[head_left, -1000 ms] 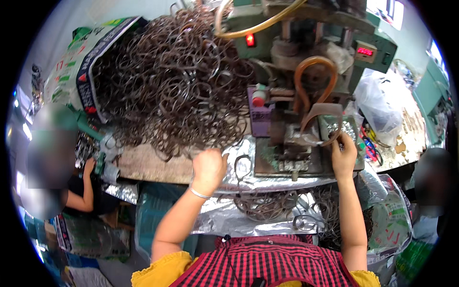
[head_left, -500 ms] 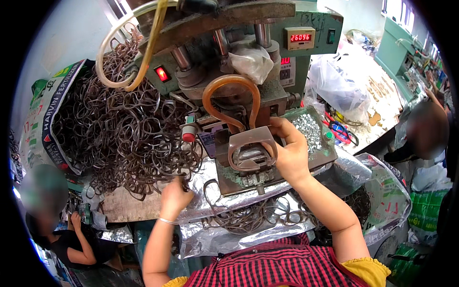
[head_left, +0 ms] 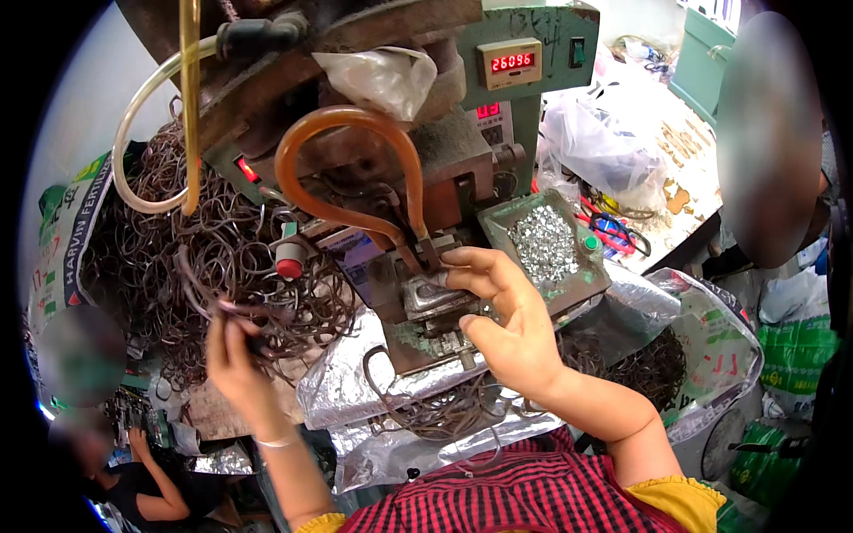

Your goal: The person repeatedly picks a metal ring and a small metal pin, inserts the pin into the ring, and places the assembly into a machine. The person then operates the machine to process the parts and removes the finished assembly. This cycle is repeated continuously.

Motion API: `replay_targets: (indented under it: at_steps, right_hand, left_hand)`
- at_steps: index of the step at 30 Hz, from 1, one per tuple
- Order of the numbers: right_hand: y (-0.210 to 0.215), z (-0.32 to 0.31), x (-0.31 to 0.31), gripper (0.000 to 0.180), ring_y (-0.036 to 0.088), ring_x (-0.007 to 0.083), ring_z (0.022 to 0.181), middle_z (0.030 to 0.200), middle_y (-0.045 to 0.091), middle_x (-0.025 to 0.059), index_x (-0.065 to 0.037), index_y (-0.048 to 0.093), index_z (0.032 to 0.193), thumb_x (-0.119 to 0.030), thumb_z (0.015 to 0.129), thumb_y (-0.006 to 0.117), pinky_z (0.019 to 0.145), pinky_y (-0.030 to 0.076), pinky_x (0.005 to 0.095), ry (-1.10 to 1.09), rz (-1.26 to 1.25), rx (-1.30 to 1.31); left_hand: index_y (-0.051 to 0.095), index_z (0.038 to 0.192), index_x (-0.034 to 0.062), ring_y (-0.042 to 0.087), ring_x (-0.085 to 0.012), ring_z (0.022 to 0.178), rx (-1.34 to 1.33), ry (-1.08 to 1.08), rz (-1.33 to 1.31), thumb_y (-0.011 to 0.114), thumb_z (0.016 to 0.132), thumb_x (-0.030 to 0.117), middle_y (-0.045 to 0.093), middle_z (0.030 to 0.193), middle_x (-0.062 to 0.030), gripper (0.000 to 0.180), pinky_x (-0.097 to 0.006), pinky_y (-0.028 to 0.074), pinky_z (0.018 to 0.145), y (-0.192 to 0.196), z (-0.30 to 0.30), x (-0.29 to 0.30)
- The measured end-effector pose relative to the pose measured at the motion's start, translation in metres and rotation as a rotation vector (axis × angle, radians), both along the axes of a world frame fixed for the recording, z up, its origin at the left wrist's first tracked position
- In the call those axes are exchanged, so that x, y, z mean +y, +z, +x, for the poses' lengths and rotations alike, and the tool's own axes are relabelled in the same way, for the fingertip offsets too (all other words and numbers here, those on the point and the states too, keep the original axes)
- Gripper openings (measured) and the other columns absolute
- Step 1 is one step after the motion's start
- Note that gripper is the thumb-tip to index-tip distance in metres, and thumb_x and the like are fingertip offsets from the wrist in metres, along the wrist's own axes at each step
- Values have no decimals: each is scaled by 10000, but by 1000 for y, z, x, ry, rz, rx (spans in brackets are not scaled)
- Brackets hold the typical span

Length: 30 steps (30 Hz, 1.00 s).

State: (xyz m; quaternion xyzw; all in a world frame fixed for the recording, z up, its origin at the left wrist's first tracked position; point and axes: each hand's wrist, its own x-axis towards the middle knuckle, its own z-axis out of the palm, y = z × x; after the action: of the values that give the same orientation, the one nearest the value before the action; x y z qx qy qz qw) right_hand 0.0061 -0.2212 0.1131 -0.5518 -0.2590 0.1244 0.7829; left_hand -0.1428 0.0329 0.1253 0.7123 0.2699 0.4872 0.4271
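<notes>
- Workshop: wooden bench (head_left: 213,411) partly under silver foil (head_left: 324,382); co-worker (head_left: 147,475) seated far left, another at right edge.
- Big heap of dark strips (head_left: 151,284) on bench, printed sack (head_left: 75,249) beside it.
- Grimy press (head_left: 444,164); orange tube (head_left: 345,118) arches in front, blocking part of it; clear hose (head_left: 124,147) hangs upper left.
- Green tray (head_left: 582,286) of small silver pieces (head_left: 544,240) right of metal fixture (head_left: 431,295); plastic bag (head_left: 600,147) and coloured-handled tools (head_left: 613,235) beyond.
- Left hand (head_left: 238,364): fingers pinched on curved dark strip (head_left: 193,282), blurred, in front of heap.
- Right hand (head_left: 511,333): thumb and fingers apart, at fixture, hiding its right side; can't tell if it grips anything.
- More loops (head_left: 449,416) on foil nearest the person.
</notes>
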Motion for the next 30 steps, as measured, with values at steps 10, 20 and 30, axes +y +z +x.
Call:
replay_targets:
  at_steps: [10,20,30]
  right_hand:
    - [69,-31,-8,283,598,288,989,1050,626,196,-28,529,921,81,662,564,911,464,384,-23,458,-500]
    - [77,-43,-17,277,576,231,912,985,601,153,-34,509,937,13,714,666,874,461,350,12,632,-456]
    - [-49,46,-108,248,534,328,1010,968,598,131,-42,644,932,-162,741,744,832,452,453,-774,-1179,-698]
  left_hand:
    - [577,1091,-69,588,-154,741,-323,-176,138,537,950,24,662,875,-98,173,-281,492,719,-45,33,-83]
    - [606,1116,-68,612,-172,766,-143,-188,170,531,937,-28,665,953,-118,199,-294,505,729,-51,3,-71]
    - [688,945,-23,644,-261,749,-80,-404,696,632,773,-133,673,909,-169,211,-316,515,675,-23,41,-98]
